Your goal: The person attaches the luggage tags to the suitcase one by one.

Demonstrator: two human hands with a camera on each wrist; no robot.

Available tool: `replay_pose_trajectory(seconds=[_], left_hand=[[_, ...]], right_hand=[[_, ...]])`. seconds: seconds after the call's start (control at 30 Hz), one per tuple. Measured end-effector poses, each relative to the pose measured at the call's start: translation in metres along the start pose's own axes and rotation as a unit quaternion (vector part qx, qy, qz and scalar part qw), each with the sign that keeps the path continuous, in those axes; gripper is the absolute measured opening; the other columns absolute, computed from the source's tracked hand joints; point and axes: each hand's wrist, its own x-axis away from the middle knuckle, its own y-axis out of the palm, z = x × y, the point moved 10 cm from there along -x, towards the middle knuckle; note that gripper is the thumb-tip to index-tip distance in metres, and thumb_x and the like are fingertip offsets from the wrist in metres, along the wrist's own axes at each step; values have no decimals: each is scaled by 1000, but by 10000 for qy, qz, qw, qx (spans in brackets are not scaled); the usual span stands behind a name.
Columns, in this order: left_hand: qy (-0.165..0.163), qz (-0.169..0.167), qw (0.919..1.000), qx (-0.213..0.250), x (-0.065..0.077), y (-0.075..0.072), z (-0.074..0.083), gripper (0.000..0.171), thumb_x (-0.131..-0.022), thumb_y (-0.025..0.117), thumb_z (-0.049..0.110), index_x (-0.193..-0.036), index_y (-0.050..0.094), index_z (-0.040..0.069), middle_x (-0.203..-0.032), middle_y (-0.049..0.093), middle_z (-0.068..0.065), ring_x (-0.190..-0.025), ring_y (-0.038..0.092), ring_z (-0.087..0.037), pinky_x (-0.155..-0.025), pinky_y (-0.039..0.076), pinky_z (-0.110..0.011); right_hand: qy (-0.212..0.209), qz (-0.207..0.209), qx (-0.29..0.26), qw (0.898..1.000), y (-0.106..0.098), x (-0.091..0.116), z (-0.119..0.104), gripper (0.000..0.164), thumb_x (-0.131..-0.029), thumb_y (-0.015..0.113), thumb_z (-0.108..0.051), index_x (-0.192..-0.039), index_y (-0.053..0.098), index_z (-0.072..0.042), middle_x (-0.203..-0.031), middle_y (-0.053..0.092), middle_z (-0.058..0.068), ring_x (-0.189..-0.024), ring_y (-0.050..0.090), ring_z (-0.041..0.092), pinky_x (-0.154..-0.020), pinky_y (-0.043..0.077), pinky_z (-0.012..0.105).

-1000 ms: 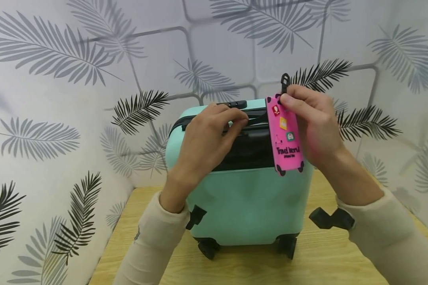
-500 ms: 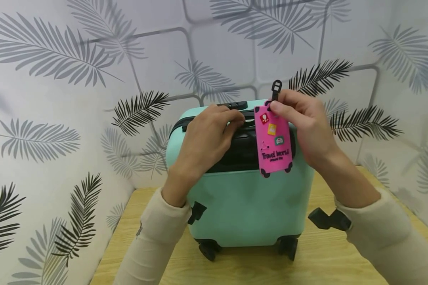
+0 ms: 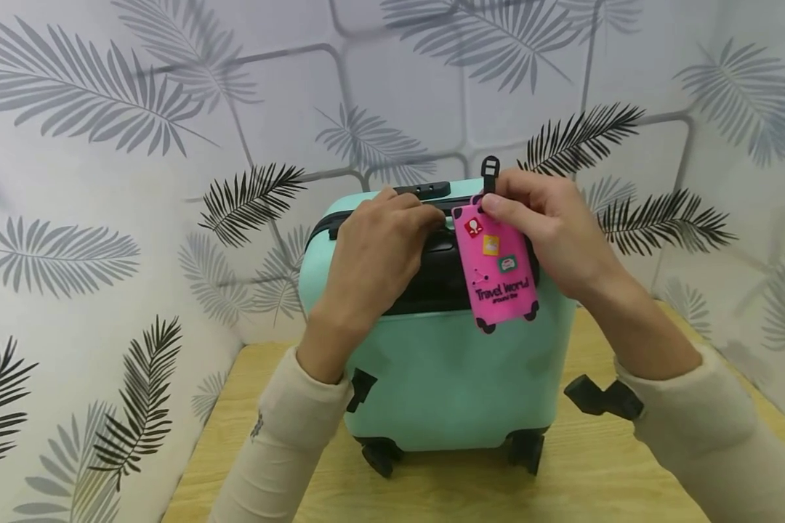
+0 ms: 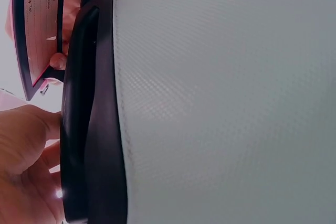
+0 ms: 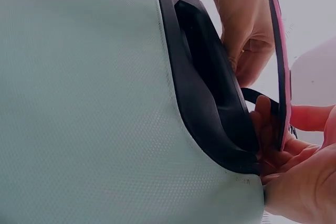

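A mint-green suitcase (image 3: 458, 385) stands upright, with a black carry handle (image 3: 440, 265) on its near upper side. My right hand (image 3: 559, 232) pinches a pink luggage tag (image 3: 500, 280) at its top corner, in front of the handle. The tag's small black buckle (image 3: 490, 168) sticks up above the thumb. My left hand (image 3: 381, 254) is at the handle, thumb and fingertips pinching the tag's black strap (image 5: 252, 95), which shows between the hands in the right wrist view. The strap's end is hidden by the left fingers. In the left wrist view, the tag's back shows a lined card (image 4: 43, 30).
The suitcase stands on a wood-grain table (image 3: 268, 407) on black wheels (image 3: 526, 452). A black combination lock (image 3: 425, 190) sits on its top. Close behind is a pale wall (image 3: 405, 87) with a leaf pattern.
My right hand has moved left and slightly down with the luggage tag, closer to my left hand. The tag's printed face has turned more toward the head camera. My left hand stays nearly in place.
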Motion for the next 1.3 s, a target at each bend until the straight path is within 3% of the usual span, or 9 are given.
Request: replay_pose_trajectory(seconds=[0.2,0.3,0.47,0.57,0.67,0.77,0.97,1.07,1.3], left_hand=[[-33,-88,9997,234,0,0,-2,17,-103,65,12,-109,81,11,-100,77,-1,-93,65,-20,-86,54,-34],[-140,-98,9979,630,1,-2,-7,17,-103,65,12,-109,81,11,-100,76,-2,-94,65,-20,-82,55,-34],[-134,322,9881,1495,2,-15,-18,15,-102,66,7,-106,80,7,-99,76,-5,-92,63,-21,-88,51,-35],[-273,390,9887,1419,0,-17,-26,19,-104,61,5,-108,80,6,-102,75,-6,-91,59,-24,-90,48,-37],[-630,44,9931,988,-4,-9,-32,24,-106,56,9,-115,79,9,-107,74,-7,-91,57,-27,-91,47,-39],[-917,-467,9918,761,-8,2,-36,27,-108,54,16,-120,77,12,-112,75,-5,-95,59,-26,-90,46,-40],[-1276,-1323,9707,1547,-14,25,-41,29,-110,51,28,-122,73,14,-115,72,-3,-105,61,-20,-95,47,-38],[-1401,-1447,9627,1807,-16,29,-42,27,-110,50,29,-113,72,13,-103,67,-4,-100,59,-19,-89,46,-37],[-1613,-1564,9600,1673,-21,31,-40,32,-109,51,34,-92,66,12,-78,46,-4,-82,51,-18,-72,37,-32]], right_hand=[[17,-87,131,9999,1,-3,-1,26,-105,57,-14,-87,60,3,-77,53,8,-78,52,22,-60,44,29],[56,-173,168,9997,2,-2,0,25,-106,56,-14,-90,61,3,-81,54,8,-80,53,23,-62,45,28],[62,-228,247,9994,4,-1,0,24,-106,56,-15,-90,61,3,-81,55,9,-79,55,23,-62,47,28],[64,-229,295,9993,4,0,1,24,-106,56,-15,-89,60,2,-80,55,9,-77,55,23,-61,47,28],[74,-221,319,9992,3,1,2,25,-106,56,-15,-87,60,1,-78,54,8,-77,53,22,-61,45,28],[84,-226,296,9993,2,1,3,25,-106,56,-15,-87,60,2,-79,55,8,-79,53,22,-62,45,28],[73,-310,207,9993,5,0,3,25,-106,56,-15,-88,59,2,-79,54,9,-79,55,23,-61,48,28],[78,-390,163,9991,7,0,2,25,-106,56,-15,-88,59,2,-79,54,10,-77,56,24,-61,49,28],[110,-467,85,9988,7,-1,1,24,-107,55,-15,-90,59,2,-81,55,10,-77,58,24,-61,51,28]])
